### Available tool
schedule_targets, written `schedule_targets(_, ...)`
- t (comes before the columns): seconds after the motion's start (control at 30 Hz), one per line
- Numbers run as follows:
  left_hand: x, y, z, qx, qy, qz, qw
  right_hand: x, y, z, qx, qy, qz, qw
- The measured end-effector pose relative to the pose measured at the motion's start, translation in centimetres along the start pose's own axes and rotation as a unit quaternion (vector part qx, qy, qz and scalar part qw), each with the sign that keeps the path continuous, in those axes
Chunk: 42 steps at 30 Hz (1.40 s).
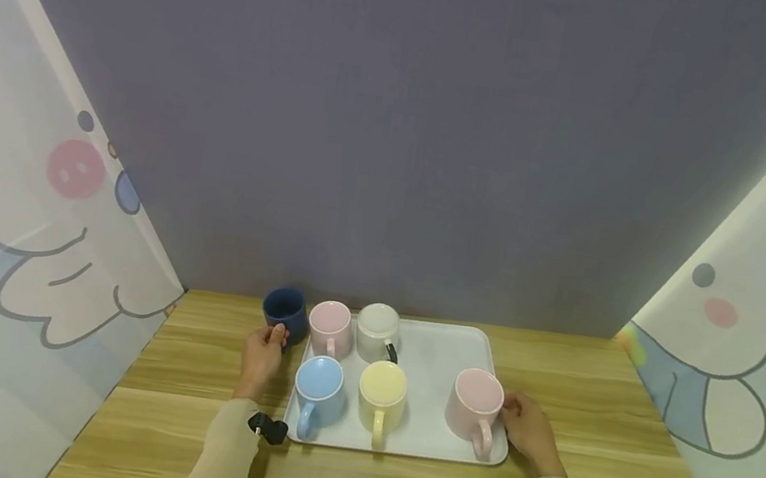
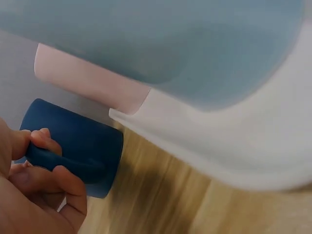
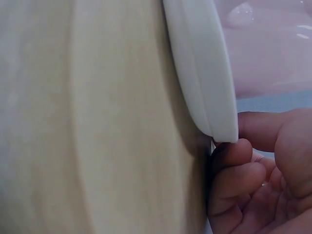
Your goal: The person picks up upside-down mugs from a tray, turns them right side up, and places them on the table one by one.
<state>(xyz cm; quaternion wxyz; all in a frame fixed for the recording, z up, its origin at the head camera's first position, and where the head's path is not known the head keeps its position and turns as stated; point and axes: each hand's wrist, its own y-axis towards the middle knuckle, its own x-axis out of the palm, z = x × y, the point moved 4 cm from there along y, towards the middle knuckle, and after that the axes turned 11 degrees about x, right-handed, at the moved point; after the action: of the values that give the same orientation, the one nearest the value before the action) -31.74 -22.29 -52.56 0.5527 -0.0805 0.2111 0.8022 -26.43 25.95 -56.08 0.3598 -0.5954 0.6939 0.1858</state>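
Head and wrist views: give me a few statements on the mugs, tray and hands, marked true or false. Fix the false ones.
1. The left hand holds the dark blue mug by its handle. True.
2. The dark blue mug is on the tray. False: it is outside the white tray, past its left edge.
3. The right hand holds the tray by its rim. True.
4. Six mugs are on the tray. False: five, namely the light blue mug, yellow mug, white mug, back pink mug and front pink mug.
5. The yellow mug is between the light blue mug and the front pink mug. True.
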Motion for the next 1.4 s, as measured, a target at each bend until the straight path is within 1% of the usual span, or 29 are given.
schedule_targets(0.07, 0.1, 0.1, -0.3, -0.003, 0.006, -0.002, 1.0, -0.1, 0.0, 0.0, -0.001, -0.002, 0.0, 1.0)
schedule_targets(0.17, 0.1, 0.2, -0.4, -0.008, 0.003, -0.004, 1.0, 0.0, 0.1, 0.1, 0.003, -0.001, -0.003, 1.0)
schedule_targets(0.4, 0.1, 0.4, -0.5, -0.033, -0.007, -0.005, 0.9994, 0.2, 0.2, 0.3, 0.009, 0.003, -0.012, 0.9999)
schedule_targets(0.53, 0.1, 0.5, -0.4, -0.038, -0.002, -0.004, 0.9993, 0.1, 0.1, 0.2, 0.008, 0.003, -0.011, 0.9999)
schedule_targets(0.63, 0.0, 0.4, -0.3, -0.025, 0.021, 0.006, 0.9994, 0.1, 0.1, 0.1, 0.007, 0.004, -0.01, 0.9999)
schedule_targets(0.77, -0.3, -0.1, 0.1, -0.007, 0.059, 0.036, 0.9976, 0.1, 0.2, 0.1, 0.004, 0.005, -0.008, 0.9999)
schedule_targets(0.87, -0.5, -0.4, 1.1, 0.03, 0.083, 0.076, 0.9932, 0.1, 0.1, 0.2, 0.002, 0.004, -0.008, 1.0)
schedule_targets(0.93, -0.6, -0.6, 2.0, 0.067, 0.096, 0.088, 0.9892, 0.1, 0.0, 0.2, 0.002, 0.005, -0.008, 1.0)
schedule_targets(0.97, -0.6, -0.6, 2.6, 0.088, 0.106, 0.087, 0.9866, 0.1, 0.0, 0.2, 0.004, 0.006, -0.008, 0.9999)
schedule_targets(1.0, -0.5, -0.7, 3.0, 0.109, 0.112, 0.08, 0.9844, 0.1, -0.1, 0.3, 0.006, 0.006, -0.009, 0.9999)
schedule_targets(1.07, -0.2, -0.7, 3.9, 0.136, 0.116, 0.043, 0.9829, 0.1, -0.2, 0.3, 0.01, 0.009, -0.011, 0.9998)
schedule_targets(1.1, 0.0, -0.8, 4.2, 0.145, 0.114, 0.019, 0.9828, 0.1, -0.2, 0.3, 0.013, 0.011, -0.011, 0.9998)
schedule_targets(1.17, 0.4, -0.8, 4.7, 0.146, 0.105, -0.033, 0.9832, 0.1, -0.2, 0.3, 0.017, 0.013, -0.015, 0.9997)
schedule_targets(1.23, 1.0, -0.9, 4.8, 0.126, 0.085, -0.09, 0.9843, 0.1, -0.2, 0.2, 0.017, 0.014, -0.016, 0.9996)
schedule_targets(1.3, 1.5, -1.0, 4.7, 0.091, 0.059, -0.147, 0.9832, 0.1, 0.0, 0.3, 0.017, 0.015, -0.015, 0.9996)
schedule_targets(1.4, 2.2, -1.1, 4.2, 0.036, 0.028, -0.216, 0.9752, 0.2, 0.0, 0.3, 0.015, 0.015, -0.015, 0.9997)
